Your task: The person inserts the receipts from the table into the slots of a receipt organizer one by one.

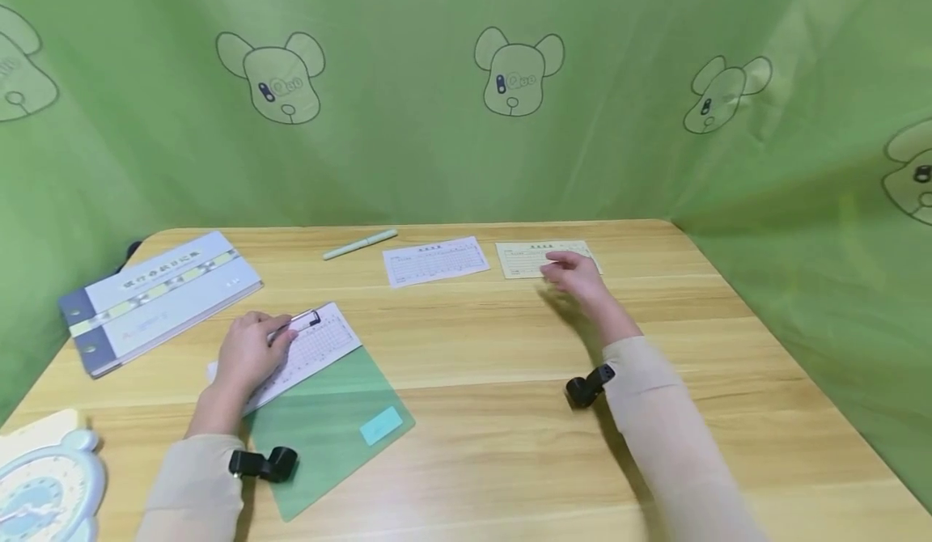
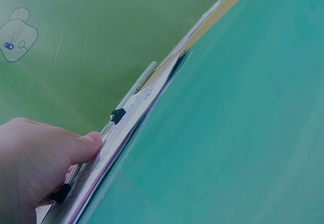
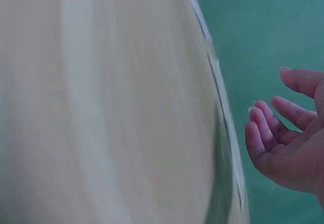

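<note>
At the left, my left hand (image 1: 251, 349) pinches the metal clip (image 1: 304, 318) of a translucent green clipboard (image 1: 331, 433). Printed sheets (image 1: 324, 350) lie on the board under that clip. In the left wrist view the thumb (image 2: 88, 145) presses on the clip between its black ends (image 2: 118, 115); the other fingers are mostly hidden. My right hand (image 1: 577, 277) hovers over a pale yellow printed slip (image 1: 520, 260) at the back of the table, holding nothing. Its fingers are loosely bent and apart, as the right wrist view shows (image 3: 288, 138). Beside that slip lies a white printed slip (image 1: 437, 262).
A pale green pen (image 1: 360, 244) lies near the back edge. Behind the clipboard at the left is a thick bound ledger (image 1: 160, 295). A blue and cream clock-like object (image 1: 44, 485) sits at the front left corner. Green curtain (image 1: 408, 146) surrounds the wooden table (image 1: 495, 461).
</note>
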The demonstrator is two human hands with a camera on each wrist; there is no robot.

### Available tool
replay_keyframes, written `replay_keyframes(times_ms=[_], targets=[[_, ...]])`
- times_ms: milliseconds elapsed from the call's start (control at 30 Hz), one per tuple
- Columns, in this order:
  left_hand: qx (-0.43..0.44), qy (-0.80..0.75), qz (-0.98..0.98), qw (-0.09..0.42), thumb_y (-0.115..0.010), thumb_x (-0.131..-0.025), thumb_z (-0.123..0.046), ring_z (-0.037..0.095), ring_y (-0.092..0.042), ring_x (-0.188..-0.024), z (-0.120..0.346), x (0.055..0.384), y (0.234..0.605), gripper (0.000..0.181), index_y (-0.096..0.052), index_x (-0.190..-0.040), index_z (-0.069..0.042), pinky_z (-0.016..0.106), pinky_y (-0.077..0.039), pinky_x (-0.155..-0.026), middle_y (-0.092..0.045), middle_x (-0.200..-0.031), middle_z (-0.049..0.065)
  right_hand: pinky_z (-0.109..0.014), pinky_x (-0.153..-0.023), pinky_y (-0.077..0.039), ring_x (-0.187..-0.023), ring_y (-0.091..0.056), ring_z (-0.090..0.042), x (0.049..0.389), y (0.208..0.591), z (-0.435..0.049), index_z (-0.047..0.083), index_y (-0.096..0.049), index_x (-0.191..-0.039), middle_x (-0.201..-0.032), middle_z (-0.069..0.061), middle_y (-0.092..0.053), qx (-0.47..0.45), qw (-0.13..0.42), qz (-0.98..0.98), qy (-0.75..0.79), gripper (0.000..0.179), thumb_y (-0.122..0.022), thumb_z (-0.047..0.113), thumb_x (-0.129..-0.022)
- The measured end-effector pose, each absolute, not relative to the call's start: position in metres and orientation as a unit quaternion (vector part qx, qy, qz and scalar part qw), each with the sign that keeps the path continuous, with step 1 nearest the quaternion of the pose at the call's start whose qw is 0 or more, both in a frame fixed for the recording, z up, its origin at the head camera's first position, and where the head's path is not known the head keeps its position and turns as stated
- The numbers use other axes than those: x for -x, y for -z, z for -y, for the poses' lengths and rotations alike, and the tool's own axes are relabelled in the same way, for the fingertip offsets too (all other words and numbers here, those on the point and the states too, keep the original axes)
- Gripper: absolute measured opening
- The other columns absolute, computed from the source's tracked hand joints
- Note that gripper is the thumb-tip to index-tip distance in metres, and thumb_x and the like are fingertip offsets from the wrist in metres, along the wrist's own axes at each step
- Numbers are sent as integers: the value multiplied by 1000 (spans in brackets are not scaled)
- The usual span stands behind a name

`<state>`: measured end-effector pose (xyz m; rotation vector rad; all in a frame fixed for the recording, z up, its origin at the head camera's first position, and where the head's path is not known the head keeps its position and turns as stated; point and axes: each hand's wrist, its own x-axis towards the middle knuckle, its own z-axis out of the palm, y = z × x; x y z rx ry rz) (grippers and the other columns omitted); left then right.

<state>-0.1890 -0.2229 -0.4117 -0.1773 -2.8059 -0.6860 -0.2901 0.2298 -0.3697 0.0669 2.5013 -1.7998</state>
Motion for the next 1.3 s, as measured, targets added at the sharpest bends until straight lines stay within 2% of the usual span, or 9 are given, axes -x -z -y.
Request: replay_keyframes(times_ms=[200,300,500,667,833,1067,1167,1300], targets=[[60,235,962,122,-55,-83,-18,38,-43,-89,224,190,412,33,-57,-108,4,49,-34,-74,-50,-95,24,-33,-81,-40,-89,-47,-22,306,377,-254,-4,-42,-123,-109,-16,-48,-79,-12,-834,545,45,-56,11,-82],[57,236,962,121,-55,-83,-18,38,-44,-89,224,189,411,33,-57,-108,4,49,-35,-74,-50,-95,24,-33,-84,-39,-89,-46,-19,311,376,-264,-6,-43,-121,-110,-16,-47,-85,-28,-834,544,45,-57,9,-81],[53,238,962,122,-56,-83,-17,37,-44,-87,223,189,412,33,-58,-108,3,48,-35,-73,-50,-94,23,-37,-93,-30,-110,-37,-32,321,377,-281,-6,-38,-125,-123,-23,-38,-77,-36,-838,540,51,-58,11,-81],[51,238,962,123,-56,-83,-18,36,-44,-88,223,190,412,33,-58,-108,3,48,-35,-73,-50,-94,23,-40,-97,-23,-118,-29,-35,325,381,-288,-7,-30,-129,-130,-25,-30,-63,-19,-844,532,56,-57,9,-81],[48,239,963,118,-55,-83,-18,36,-44,-88,222,190,411,33,-57,-109,4,48,-35,-74,-49,-95,23,-40,-97,-22,-118,-29,-37,326,383,-291,-6,-24,-131,-130,-27,-30,-58,1,-859,509,60,-55,8,-82],[47,242,962,119,-55,-83,-18,36,-43,-88,221,189,412,34,-57,-109,3,48,-35,-74,-49,-95,22,-41,-91,-30,-106,-37,-35,325,388,-293,-7,-20,-133,-118,-27,-38,-69,16,-895,440,66,-56,13,-82],[47,241,962,123,-55,-83,-18,36,-43,-88,222,189,413,33,-57,-109,3,48,-35,-74,-50,-95,22,-43,-93,-27,-105,-35,-35,323,389,-293,-10,-14,-132,-122,-30,-33,-71,26,-909,410,70,-55,17,-82],[45,237,963,123,-55,-83,-18,36,-43,-88,222,190,413,33,-57,-109,2,48,-35,-73,-49,-95,22,-46,-95,-22,-113,-30,-40,319,389,-295,-14,-12,-130,-128,-32,-24,-75,51,-931,355,75,-55,26,-84]])
